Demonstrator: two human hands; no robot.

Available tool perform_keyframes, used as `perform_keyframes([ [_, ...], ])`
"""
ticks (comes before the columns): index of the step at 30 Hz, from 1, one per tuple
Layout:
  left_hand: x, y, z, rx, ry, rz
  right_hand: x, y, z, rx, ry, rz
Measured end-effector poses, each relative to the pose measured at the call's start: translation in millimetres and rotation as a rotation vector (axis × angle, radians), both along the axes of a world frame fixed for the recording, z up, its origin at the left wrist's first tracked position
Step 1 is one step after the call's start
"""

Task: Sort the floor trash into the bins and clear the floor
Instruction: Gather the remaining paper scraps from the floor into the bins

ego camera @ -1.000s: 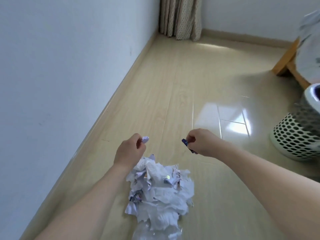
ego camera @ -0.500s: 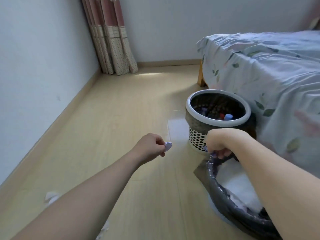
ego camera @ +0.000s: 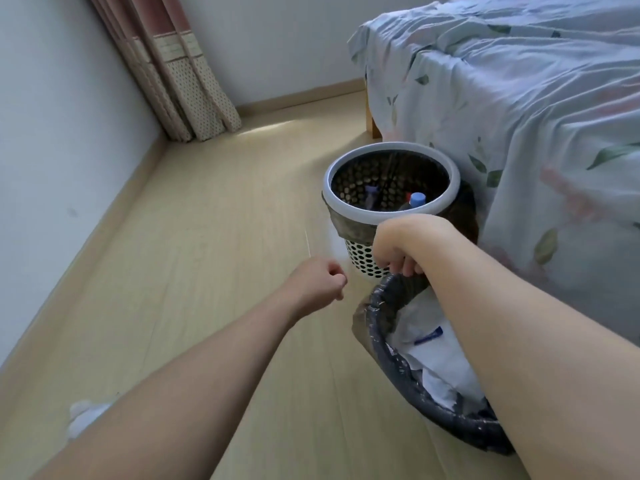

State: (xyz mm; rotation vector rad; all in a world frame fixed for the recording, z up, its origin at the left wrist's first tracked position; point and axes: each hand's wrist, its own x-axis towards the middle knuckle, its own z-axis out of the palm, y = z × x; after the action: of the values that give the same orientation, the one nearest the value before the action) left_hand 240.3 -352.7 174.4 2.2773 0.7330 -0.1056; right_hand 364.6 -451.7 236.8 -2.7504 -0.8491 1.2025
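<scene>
Both hands fisted; right hand [ego camera: 398, 247] fingers [ego camera: 408, 268] above dark bin [ego camera: 377, 306] rim.

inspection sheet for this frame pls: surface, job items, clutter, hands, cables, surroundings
Surface: pale wood-look floor, glossy, mostly bare in view.
Job's things: white perforated bin with dark liner, upright by the bed, bottles inside, one blue-capped. Dark bin nearer, bag-lined, holding white paper.
Clutter: white paper scraps on the floor at lower left, partly hidden by the left arm.
Hands: left hand curled, apart from the bins; contents cannot be told. Right hand over the dark bin's far rim, fingers curled down; whether it holds anything cannot be told.
Cables: nothing seen.
Surroundings: bed with leaf-print sheet, curtain in the corner, white walls.
</scene>
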Motion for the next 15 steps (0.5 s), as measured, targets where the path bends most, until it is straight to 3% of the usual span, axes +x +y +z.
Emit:
perform_keyframes([
  [6, -126.2, 115.8, 10.8, 0.066, 0.124, 0.197, -83.6, 99.0, -11.8, 0.169, -0.097, 0.2],
  [11, -312.5, 212.3, -3.6, 0.179, 0.421, 0.319, -221.9, 196.9, -43.5, 0.31, -0.131, 0.495],
  [15, -457.1, 274.1, -41.0, 0.068, 0.649, 0.424, -333.5, 266.2, -87.0, 0.338, -0.019, 0.638],
])
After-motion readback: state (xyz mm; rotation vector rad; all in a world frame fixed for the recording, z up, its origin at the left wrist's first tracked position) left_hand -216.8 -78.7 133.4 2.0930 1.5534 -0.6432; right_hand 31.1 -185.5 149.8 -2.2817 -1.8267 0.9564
